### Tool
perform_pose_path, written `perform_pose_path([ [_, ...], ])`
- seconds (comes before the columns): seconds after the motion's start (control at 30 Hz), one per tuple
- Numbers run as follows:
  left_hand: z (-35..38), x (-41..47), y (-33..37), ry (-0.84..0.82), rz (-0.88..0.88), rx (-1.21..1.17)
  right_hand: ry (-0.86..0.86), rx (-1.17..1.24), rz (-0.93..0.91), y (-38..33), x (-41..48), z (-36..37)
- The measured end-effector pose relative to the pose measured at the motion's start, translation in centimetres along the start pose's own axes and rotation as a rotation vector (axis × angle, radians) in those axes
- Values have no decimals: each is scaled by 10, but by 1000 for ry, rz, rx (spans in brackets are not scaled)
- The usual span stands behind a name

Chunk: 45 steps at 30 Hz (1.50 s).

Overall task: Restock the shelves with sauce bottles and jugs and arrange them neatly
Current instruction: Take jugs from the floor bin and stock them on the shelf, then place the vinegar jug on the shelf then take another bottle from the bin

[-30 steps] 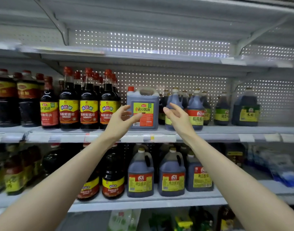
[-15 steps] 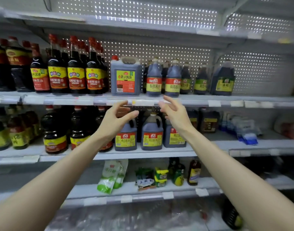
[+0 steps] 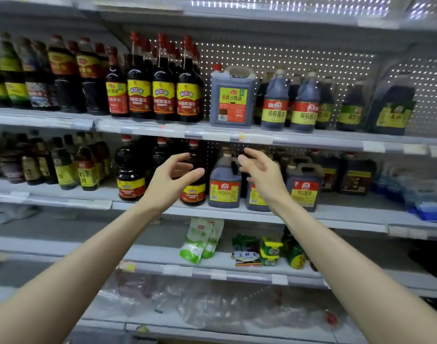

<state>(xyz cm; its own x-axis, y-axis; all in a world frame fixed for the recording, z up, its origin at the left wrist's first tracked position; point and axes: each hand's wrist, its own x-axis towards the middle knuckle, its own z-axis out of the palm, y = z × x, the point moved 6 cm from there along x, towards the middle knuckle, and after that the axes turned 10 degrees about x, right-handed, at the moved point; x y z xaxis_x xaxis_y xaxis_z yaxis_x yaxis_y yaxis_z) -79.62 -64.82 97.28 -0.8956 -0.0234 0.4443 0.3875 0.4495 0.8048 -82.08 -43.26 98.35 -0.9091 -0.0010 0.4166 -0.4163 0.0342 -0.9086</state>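
Our left hand [image 3: 172, 181] and right hand [image 3: 263, 176] hang released, gripping nothing, at 9 and 3 o'clock of a jug [image 3: 223, 186] on the middle shelf [image 3: 348, 211].

We see red-capped dark sauce bottles [image 3: 164, 80] upright beside a square jug [image 3: 231, 98] on the upper shelf [image 3: 311, 142], handled jugs [image 3: 223, 184] below.

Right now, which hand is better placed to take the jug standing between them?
Probably right: the right hand, open, is nearest the handle of the jug; the left hand, also open, sits before a dark bottle beside it.
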Motion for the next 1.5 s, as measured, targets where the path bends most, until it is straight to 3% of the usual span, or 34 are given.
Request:
perform_pose_path([
  [0.43, -201, -22, -107, 138, -94, 36, -163, 35, -15, 10, 5, 240],
  [0.6, -276, -13, -158, 91, -86, 10, -119, 77, 0, 13, 6, 330],
  [0.77, -315, 8, -181, 28, -60, -3, -34, 61, 7, 14, 13, 369],
  [0.93, -326, 12, -208, -35, -44, 11, 23, 20, 49, 37, 4, 390],
  [1.1, -308, -1, -270, -118, -146, -72, 20, -12, 168, 97, -15, 413],
  [1.5, -219, -55, -520, -239, -564, -65, -7, 13, 601, 371, -72, 465],
])
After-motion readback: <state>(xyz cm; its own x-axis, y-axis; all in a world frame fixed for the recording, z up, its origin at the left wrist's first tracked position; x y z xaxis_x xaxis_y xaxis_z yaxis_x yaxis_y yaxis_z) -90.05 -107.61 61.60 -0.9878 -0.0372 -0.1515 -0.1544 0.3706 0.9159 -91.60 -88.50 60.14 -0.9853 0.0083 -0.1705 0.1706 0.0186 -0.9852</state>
